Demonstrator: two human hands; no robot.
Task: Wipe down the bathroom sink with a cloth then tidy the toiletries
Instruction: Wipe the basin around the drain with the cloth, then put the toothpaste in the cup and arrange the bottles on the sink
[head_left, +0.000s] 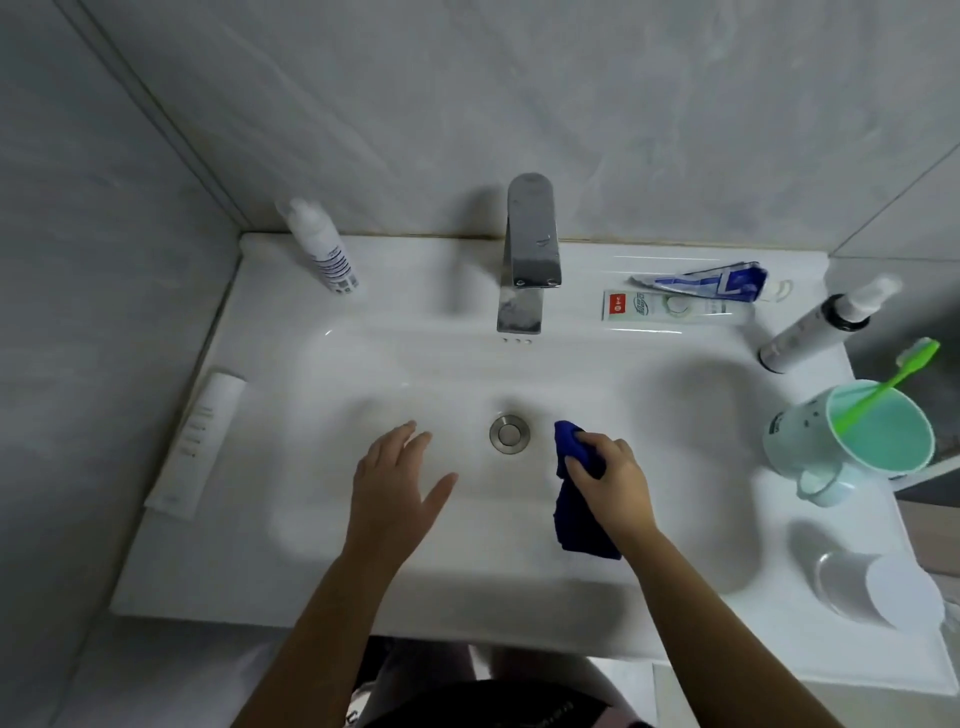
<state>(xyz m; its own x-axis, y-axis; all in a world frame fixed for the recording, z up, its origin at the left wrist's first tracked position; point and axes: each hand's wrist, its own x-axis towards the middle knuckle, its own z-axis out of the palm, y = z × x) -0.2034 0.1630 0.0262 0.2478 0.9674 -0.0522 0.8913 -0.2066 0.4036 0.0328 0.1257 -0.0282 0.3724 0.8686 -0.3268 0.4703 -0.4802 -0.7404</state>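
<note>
My right hand (610, 480) grips a dark blue cloth (574, 519) inside the white sink (363, 364), just right of the metal drain (509, 433). My left hand (397, 486) hovers flat and open over the basin left of the drain, holding nothing. Toiletries lie around the rim: a white spray bottle (322, 249) at the back left, a white tube (195, 447) lying on the left edge, and two toothpaste tubes, one blue (706, 280) and one white (675, 306), at the back right.
A chrome faucet (530, 249) stands at the back centre. On the right rim are a grey pump bottle (821, 327), a pale green mug (852, 441) holding a green toothbrush (893, 382), and a white cup (878, 587) on its side. Tiled walls close the left and back.
</note>
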